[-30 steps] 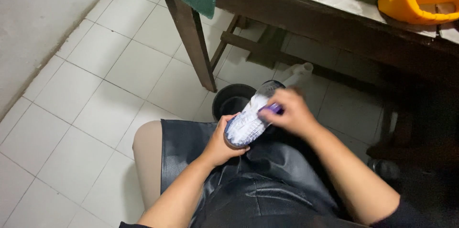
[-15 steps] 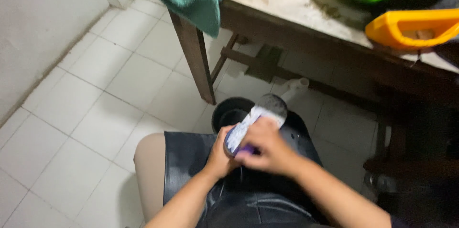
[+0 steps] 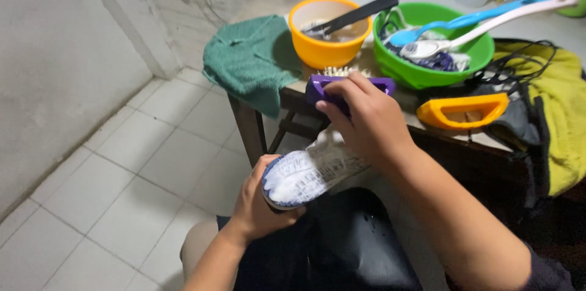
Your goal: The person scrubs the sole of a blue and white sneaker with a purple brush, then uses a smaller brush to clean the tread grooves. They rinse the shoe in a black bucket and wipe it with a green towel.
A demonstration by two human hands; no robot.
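Left hand (image 3: 259,202): forearm comes up from the bottom edge, fingers curled under the shoe (image 3: 308,172) at its toe end, thumb on the near side — a firm grasp. Shoe lies sole-up over the lap, sole white with suds, blue at the rim; its heel end is hidden behind the right hand.

Right hand (image 3: 366,120): raised above the shoe, wrist bent, fingers wrapped over a purple brush (image 3: 348,83) with bristles pointing up; it sits at the table's (image 3: 293,99) front edge, just below the orange bowl (image 3: 329,32).

Room: tiled floor (image 3: 140,169) to the left is open as far as the wall. On the right the table is crowded — green towel (image 3: 250,62) hanging over the corner, green bowl (image 3: 433,50) with long-handled brushes, an orange handle-shaped tool (image 3: 464,111) at the edge, yellow cloth (image 3: 558,108) beyond.

Hard to read: contents of the orange bowl; bottles at the top are cut off by the frame.
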